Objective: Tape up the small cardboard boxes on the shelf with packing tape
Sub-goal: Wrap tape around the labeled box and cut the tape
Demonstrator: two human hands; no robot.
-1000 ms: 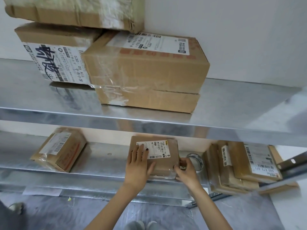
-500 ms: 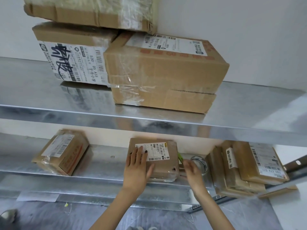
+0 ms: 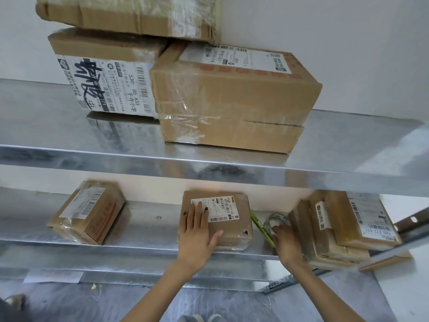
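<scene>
- The small cardboard box (image 3: 232, 225) lay flat near the middle of the lower shelf (image 3: 144, 231), its white shipping label (image 3: 214, 209) facing up and clear film showing along its near edge.
- The left hand (image 3: 197, 238) rested palm-down on the left part of the box. Its fingers were straight and a little spread, reaching onto the label's left end. The thumb stretched out to the right over the box top, and nothing was curled round or pinched.
- The tape roll (image 3: 278, 219) stood on the same shelf just right of the box, between it and a stack of parcels (image 3: 336, 231).
- The right hand (image 3: 287, 244) reached in to the roll with its fingertips (image 3: 276, 229) touching the near rim. The back of the hand hid the thumb, so I cannot tell whether the fingers had closed on the roll.
- A thin green tool (image 3: 257, 223) lay slanted between the box and the roll, just beside the right hand.
- The stack of parcels leaned at the shelf's right end, and another wrapped box (image 3: 88, 212) sat well apart to the left.
- The upper shelf (image 3: 69, 140) carried larger cartons (image 3: 232, 108) stacked against the white wall.
</scene>
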